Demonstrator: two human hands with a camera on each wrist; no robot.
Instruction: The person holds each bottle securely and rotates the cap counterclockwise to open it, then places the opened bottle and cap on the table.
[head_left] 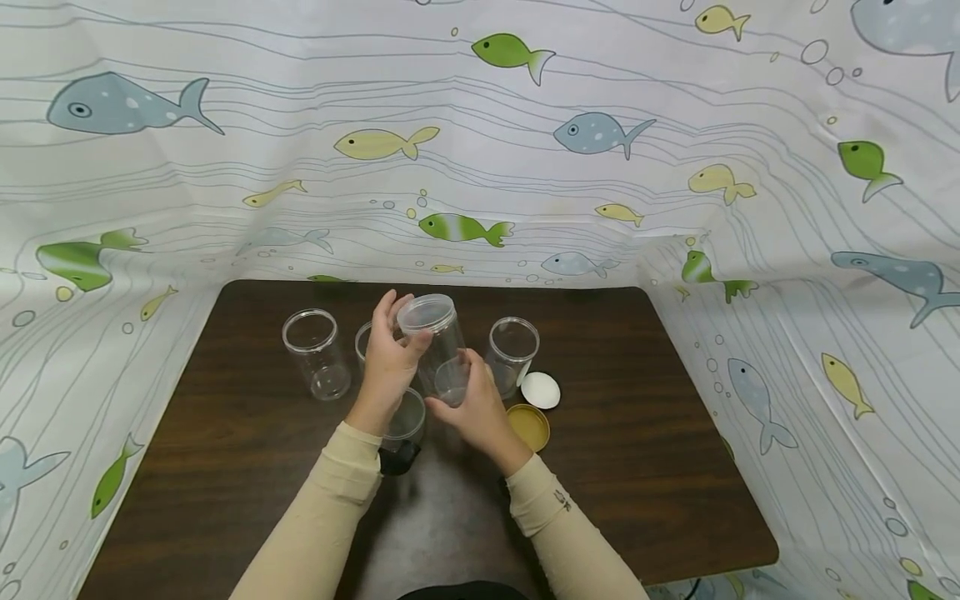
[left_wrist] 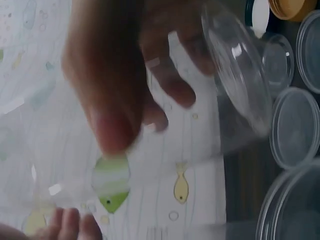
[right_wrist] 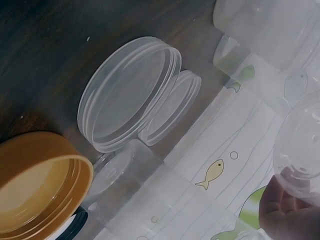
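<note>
Both hands hold a tall clear plastic jar [head_left: 441, 354], tilted over the middle of the table. My left hand [head_left: 390, 358] grips its upper part, thumb on the near side and fingers on the far side. Its frosted round end faces up. Lower down, my right hand [head_left: 476, 408] holds the jar near its base, thumb in front. In the left wrist view the left thumb and fingers [left_wrist: 107, 132] are blurred against the clear wall. A translucent lid [head_left: 405, 414] lies under the left wrist, partly hidden by it.
Clear open jars stand at the left [head_left: 317, 354] and right [head_left: 512, 354]; another is partly hidden behind the left hand. Right of the hands lie a white-faced lid [head_left: 541, 390] and a gold lid [head_left: 528, 428]. Fish-printed cloth [head_left: 465, 167] rises behind the dark wooden table [head_left: 637, 475].
</note>
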